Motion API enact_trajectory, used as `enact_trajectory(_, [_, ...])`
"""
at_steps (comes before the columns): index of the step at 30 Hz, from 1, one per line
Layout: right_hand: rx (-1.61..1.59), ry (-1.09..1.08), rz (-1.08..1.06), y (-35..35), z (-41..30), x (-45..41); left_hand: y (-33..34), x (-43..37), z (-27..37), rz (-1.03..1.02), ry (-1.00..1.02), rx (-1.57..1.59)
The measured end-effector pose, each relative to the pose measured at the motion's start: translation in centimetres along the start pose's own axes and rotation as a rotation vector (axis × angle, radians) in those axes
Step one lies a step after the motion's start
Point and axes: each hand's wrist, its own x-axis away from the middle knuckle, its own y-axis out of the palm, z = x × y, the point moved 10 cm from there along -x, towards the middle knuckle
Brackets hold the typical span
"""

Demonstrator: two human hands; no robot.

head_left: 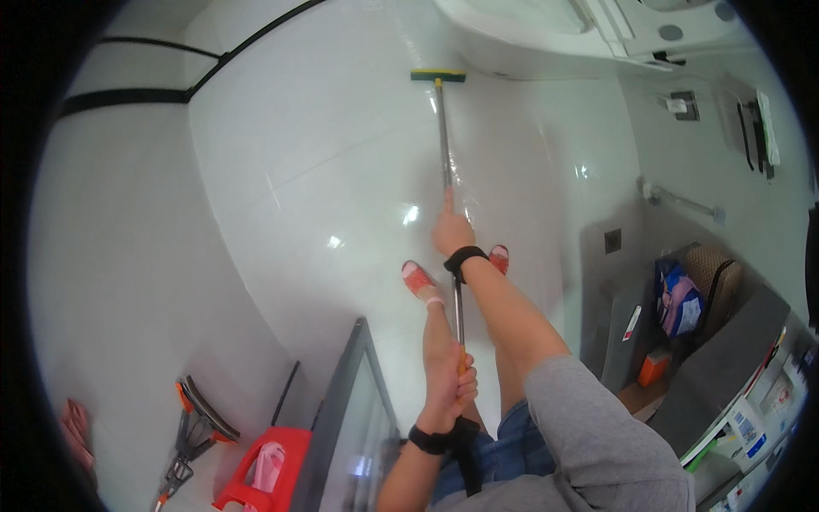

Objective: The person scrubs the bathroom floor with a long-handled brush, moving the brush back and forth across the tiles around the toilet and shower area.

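A long metal pole (443, 137) runs forward from my body to a floor brush or squeegee head (438, 76), green with a yellow strip. The head rests on the glossy white tiled floor (307, 211). My right hand (453, 232) grips the pole about midway, its index finger stretched along the shaft. Nearer my body, my left hand (455, 384) is wrapped around the yellow grip at the pole's end. Both wrists wear black bands. My feet, in red slippers (417, 275), stand on either side of the pole.
A white toilet (512, 38) stands ahead at right. Left of me are a grey-framed glass door (349, 409), a red plastic stool (265, 470) and a black-and-orange mop (192, 429). At right, a grey cabinet (716, 371) adjoins a blue-and-pink bag (677, 299). A black-framed partition (189, 96) is far left.
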Motion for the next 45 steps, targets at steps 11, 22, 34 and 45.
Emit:
enact_trajectory(11, [0.084, -0.075, -0.167, 9.2, -2.2, 7.9, -9.5, 4.5, -3.9, 0.146, -0.003, -0.007])
enact_trajectory(22, [-0.374, 0.109, -0.838, 8.3, -7.7, 12.5, -6.7, 2.9, 9.7, 0.056, 0.350, 0.170])
enact_trajectory(34, [-0.694, 0.467, -0.678, -6.3, -0.6, 21.8, 2.4, 9.4, 10.9, 0.275, 1.181, -1.151])
enact_trajectory(45, [-0.285, 0.491, -0.732, -16.0, -2.1, 17.0, 14.6, 0.5, 19.9, 0.307, 1.357, -1.748])
